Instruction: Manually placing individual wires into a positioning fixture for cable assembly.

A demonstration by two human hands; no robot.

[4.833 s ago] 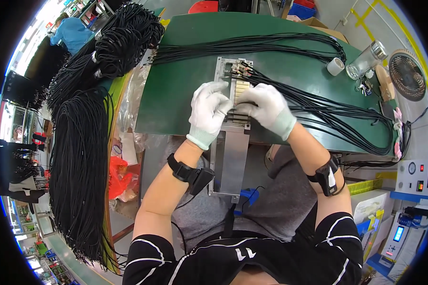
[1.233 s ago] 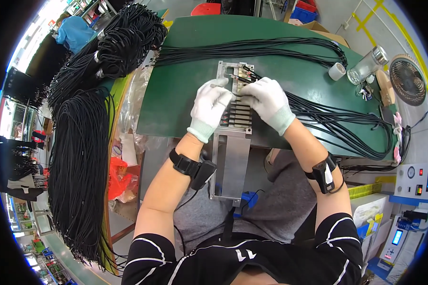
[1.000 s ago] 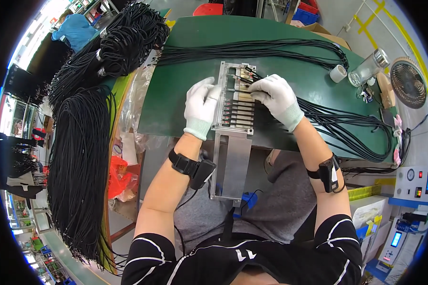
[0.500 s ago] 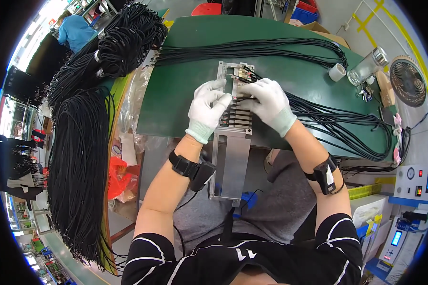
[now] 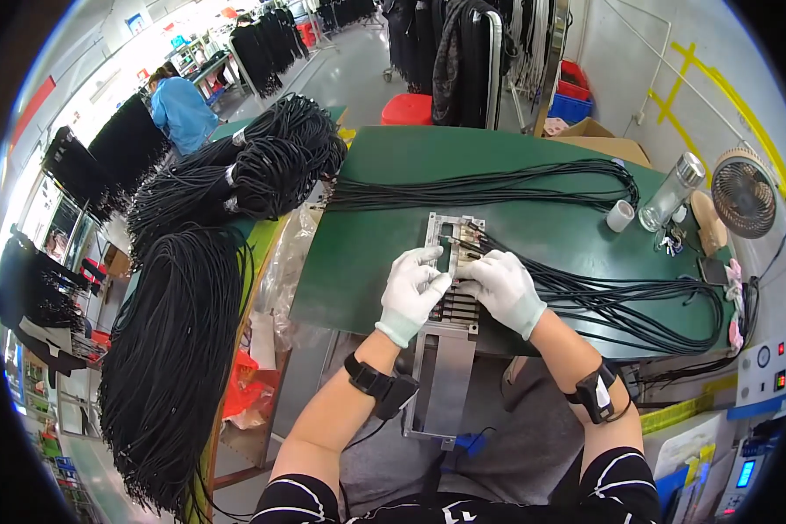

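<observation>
A silver metal fixture (image 5: 450, 349) reaches from the green table over its front edge. Several black cable ends (image 5: 459, 307) lie side by side in its slots. My left hand (image 5: 410, 295), in a white glove, is at the fixture's left side. Its thumb and fingers are drawn in near the middle slots, and whatever is between the tips is too small to tell. My right hand (image 5: 501, 286), gloved too, bends over the fixture's right side with its fingers closed on a black cable (image 5: 463, 281). The fingers partly hide the cable end.
Black cables (image 5: 620, 293) trail right across the green table (image 5: 393, 157); another bundle (image 5: 489, 183) lies behind. Large cable coils (image 5: 175, 349) hang at the left. A glass bottle (image 5: 672, 192), a white roll (image 5: 620, 216) and a fan (image 5: 744, 194) stand at the right. A person in blue (image 5: 182, 113) is far left.
The view has tipped up, so the table and fixture sit lower in the picture. Both hands stay at the fixture's middle slots, with only slight finger movement.
</observation>
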